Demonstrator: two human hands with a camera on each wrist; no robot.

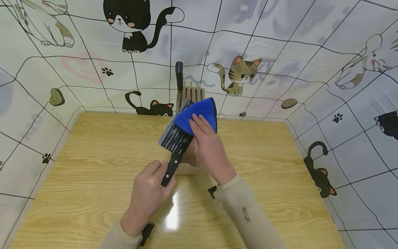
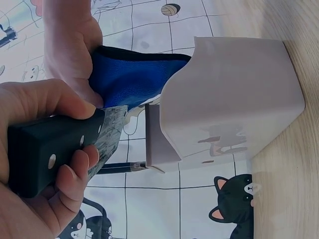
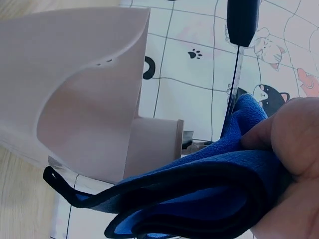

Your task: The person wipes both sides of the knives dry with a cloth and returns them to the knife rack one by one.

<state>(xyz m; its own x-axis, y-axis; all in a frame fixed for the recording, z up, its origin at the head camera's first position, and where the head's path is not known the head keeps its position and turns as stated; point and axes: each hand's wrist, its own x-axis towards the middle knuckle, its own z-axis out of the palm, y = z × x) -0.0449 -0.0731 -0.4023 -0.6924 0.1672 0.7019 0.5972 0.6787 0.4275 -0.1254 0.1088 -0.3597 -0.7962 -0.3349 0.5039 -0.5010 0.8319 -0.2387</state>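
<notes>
My left hand (image 1: 149, 190) grips the black riveted handle of a cleaver (image 1: 177, 141), whose broad blade with dark streaks tilts up and away. In the left wrist view, fingers and thumb wrap the cleaver's handle (image 2: 55, 149). A folded blue cloth (image 1: 199, 116) with black edging lies over the upper part of the blade. My right hand (image 1: 211, 148) holds this cloth against the blade, fingers extended on top. From the right wrist view, the cloth (image 3: 209, 194) hangs in folds beside the hand, and the cleaver (image 3: 242, 25) appears edge-on. The cloth hides part of the blade.
Behind the cleaver, a pale beige knife holder (image 1: 188, 169) stands on the wooden table (image 1: 109, 155), partly covered from above. A black-handled utensil (image 1: 179, 76) sticks up at its slotted back. Cat-patterned cloth walls (image 1: 199, 45) surround the table at the back and sides.
</notes>
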